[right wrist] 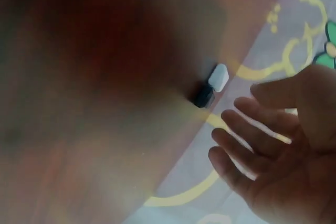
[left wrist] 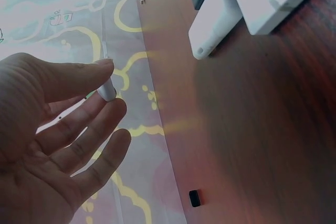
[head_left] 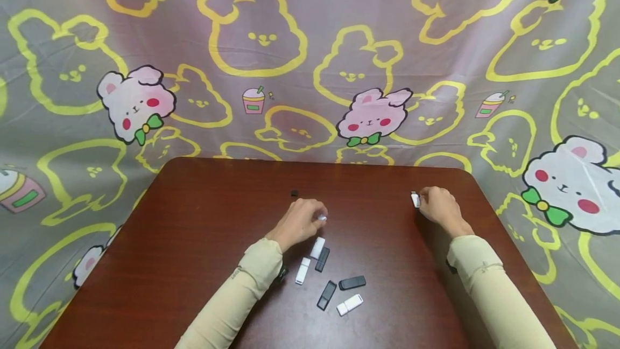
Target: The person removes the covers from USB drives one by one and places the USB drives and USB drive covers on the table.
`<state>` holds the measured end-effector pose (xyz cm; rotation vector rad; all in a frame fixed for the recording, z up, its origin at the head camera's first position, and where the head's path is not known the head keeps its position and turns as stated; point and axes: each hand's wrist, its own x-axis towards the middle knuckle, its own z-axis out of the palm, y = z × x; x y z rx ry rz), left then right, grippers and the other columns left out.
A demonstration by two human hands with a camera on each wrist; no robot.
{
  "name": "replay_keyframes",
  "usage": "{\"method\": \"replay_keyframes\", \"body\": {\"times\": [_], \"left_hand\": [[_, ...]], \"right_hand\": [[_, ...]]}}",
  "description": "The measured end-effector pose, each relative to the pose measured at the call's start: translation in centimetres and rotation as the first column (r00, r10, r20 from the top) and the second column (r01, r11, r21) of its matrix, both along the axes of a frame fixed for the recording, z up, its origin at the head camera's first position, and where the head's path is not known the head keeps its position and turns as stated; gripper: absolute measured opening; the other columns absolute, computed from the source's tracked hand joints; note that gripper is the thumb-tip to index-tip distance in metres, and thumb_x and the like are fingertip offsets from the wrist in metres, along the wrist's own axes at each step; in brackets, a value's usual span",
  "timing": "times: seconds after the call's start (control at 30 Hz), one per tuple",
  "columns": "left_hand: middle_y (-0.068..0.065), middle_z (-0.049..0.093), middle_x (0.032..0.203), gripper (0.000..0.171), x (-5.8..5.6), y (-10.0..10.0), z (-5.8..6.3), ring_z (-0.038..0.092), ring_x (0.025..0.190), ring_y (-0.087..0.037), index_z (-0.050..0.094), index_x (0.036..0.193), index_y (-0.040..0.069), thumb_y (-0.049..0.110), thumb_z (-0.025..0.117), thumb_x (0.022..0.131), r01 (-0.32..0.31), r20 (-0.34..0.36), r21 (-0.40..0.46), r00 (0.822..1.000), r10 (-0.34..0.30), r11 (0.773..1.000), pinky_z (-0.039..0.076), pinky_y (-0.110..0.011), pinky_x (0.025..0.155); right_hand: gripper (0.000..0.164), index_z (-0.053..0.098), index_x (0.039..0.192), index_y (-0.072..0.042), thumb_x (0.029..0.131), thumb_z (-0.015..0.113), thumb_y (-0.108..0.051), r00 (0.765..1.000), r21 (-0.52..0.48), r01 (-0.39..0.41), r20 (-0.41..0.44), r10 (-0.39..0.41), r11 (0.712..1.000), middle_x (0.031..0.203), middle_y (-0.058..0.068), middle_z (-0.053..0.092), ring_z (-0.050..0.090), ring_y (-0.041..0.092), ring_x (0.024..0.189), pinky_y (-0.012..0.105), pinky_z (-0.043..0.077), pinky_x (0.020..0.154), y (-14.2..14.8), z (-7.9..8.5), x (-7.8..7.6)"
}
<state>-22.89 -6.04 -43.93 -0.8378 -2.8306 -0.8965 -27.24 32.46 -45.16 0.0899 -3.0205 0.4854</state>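
My left hand [head_left: 301, 221] is above the middle of the table, pinching a small white piece [left wrist: 107, 90] between thumb and fingertips. Its other fingers are spread, and much of the piece is hidden behind the thumb. My right hand [head_left: 441, 210] is at the right side of the table, with relaxed fingers and nothing held in the right wrist view [right wrist: 268, 135]. Beside its fingertips lies a white USB stick [head_left: 415, 200] with a dark end [right wrist: 203, 96]. A small black cap [head_left: 294, 193] lies just beyond my left hand.
Several USB sticks lie nearer to me on the brown table [head_left: 203, 241]: a white one [head_left: 317, 248] beside a black one [head_left: 322, 259], another white one [head_left: 302, 271], and a group with a black stick [head_left: 352, 283]. A patterned cloth [head_left: 290, 69] hangs behind.
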Motion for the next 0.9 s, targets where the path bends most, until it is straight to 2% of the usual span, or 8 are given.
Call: {"method": "replay_keyframes", "body": {"times": [0.1, 0.17, 0.37, 0.57, 0.6, 0.7, 0.8, 0.9], "left_hand": [[-0.005, 0.076, 0.095, 0.011, 0.0, 0.0, 0.0, 0.070, 0.085, -0.017, 0.076, 0.100, 0.007, 0.009, 0.076, 0.089, -0.004, 0.001, 0.015, 1.000, 0.004, 1.000, 0.058, -0.034, 0.078], [-0.006, 0.077, 0.096, 0.012, 0.0, 0.0, 0.0, 0.070, 0.086, -0.017, 0.076, 0.100, 0.006, 0.009, 0.076, 0.089, -0.007, 0.000, 0.021, 1.000, 0.007, 1.000, 0.058, -0.035, 0.079], [-0.006, 0.076, 0.095, 0.010, -0.2, -0.3, 0.0, 0.072, 0.087, -0.018, 0.076, 0.097, 0.007, 0.007, 0.077, 0.088, -0.011, -0.030, 0.013, 0.999, 0.011, 1.000, 0.059, -0.035, 0.081], [-0.005, 0.075, 0.092, 0.009, -1.0, -1.0, 0.0, 0.072, 0.085, -0.018, 0.077, 0.096, 0.007, 0.005, 0.076, 0.087, -0.046, -0.054, 0.015, 0.997, 0.047, 0.999, 0.058, -0.035, 0.079], [-0.005, 0.075, 0.092, 0.009, -1.2, -1.1, 0.1, 0.072, 0.085, -0.019, 0.077, 0.096, 0.007, 0.004, 0.076, 0.087, -0.046, -0.056, 0.019, 0.997, 0.047, 0.999, 0.058, -0.036, 0.080], [-0.007, 0.076, 0.093, 0.010, -1.8, -1.6, 0.4, 0.073, 0.086, -0.021, 0.077, 0.096, 0.005, 0.002, 0.075, 0.087, -0.054, -0.059, 0.020, 0.997, 0.056, 0.998, 0.059, -0.037, 0.081], [-0.009, 0.077, 0.095, 0.011, -2.6, -2.3, 0.9, 0.074, 0.089, -0.023, 0.077, 0.097, 0.004, 0.001, 0.075, 0.087, -0.083, -0.073, 0.014, 0.994, 0.083, 0.996, 0.060, -0.038, 0.082], [-0.009, 0.076, 0.094, 0.012, -3.7, -2.8, 1.5, 0.074, 0.090, -0.024, 0.077, 0.098, 0.004, 0.000, 0.074, 0.087, -0.104, -0.106, 0.002, 0.989, 0.104, 0.995, 0.059, -0.039, 0.083]], "right_hand": [[0.021, 0.068, 0.099, 0.004, 0.095, 0.054, -0.011, 0.997, 0.058, -0.075, -0.002, 0.075, 0.995, 0.094, 0.023, 0.070, 0.060, 0.033, 0.076, 0.053, 0.049, 0.069, -0.3, -0.6, 0.9], [0.019, 0.068, 0.099, 0.002, 0.095, 0.055, -0.011, 0.995, 0.078, -0.097, -0.002, 0.097, 0.992, 0.097, 0.023, 0.071, 0.062, 0.033, 0.077, 0.053, 0.050, 0.069, -0.5, -1.0, 1.4], [0.034, 0.067, 0.122, 0.005, 0.094, 0.057, -0.012, 0.996, 0.075, -0.092, 0.014, 0.091, 0.993, 0.127, 0.030, 0.066, 0.067, 0.049, 0.098, 0.064, 0.052, 0.081, -0.5, -1.8, 2.3], [0.035, 0.065, 0.123, 0.005, 0.094, 0.058, -0.014, 0.996, 0.062, -0.086, 0.038, 0.084, 0.994, 0.128, 0.031, 0.064, 0.066, 0.048, 0.096, 0.064, 0.052, 0.080, -0.2, -1.6, 2.3], [0.036, 0.064, 0.124, 0.005, 0.094, 0.058, -0.014, 0.996, 0.063, -0.082, 0.035, 0.080, 0.995, 0.130, 0.031, 0.063, 0.066, 0.049, 0.100, 0.064, 0.051, 0.082, -0.2, -1.5, 2.3], [0.040, 0.062, 0.128, 0.006, 0.094, 0.058, -0.014, 0.998, 0.056, -0.067, -0.017, 0.068, 0.996, 0.137, 0.031, 0.059, 0.061, 0.052, 0.116, 0.066, 0.049, 0.092, -0.3, -1.1, 2.3], [0.042, 0.060, 0.131, 0.007, 0.093, 0.059, -0.013, 0.991, 0.030, -0.045, -0.123, 0.048, 0.999, 0.143, 0.031, 0.054, 0.052, 0.053, 0.129, 0.068, 0.045, 0.100, -0.7, -0.3, 2.3], [0.043, 0.058, 0.132, 0.006, 0.094, 0.059, -0.013, 0.979, -0.012, -0.034, -0.203, 0.031, 0.999, 0.145, 0.030, 0.051, 0.048, 0.052, 0.132, 0.070, 0.043, 0.100, -1.5, 1.0, 2.4]]}}
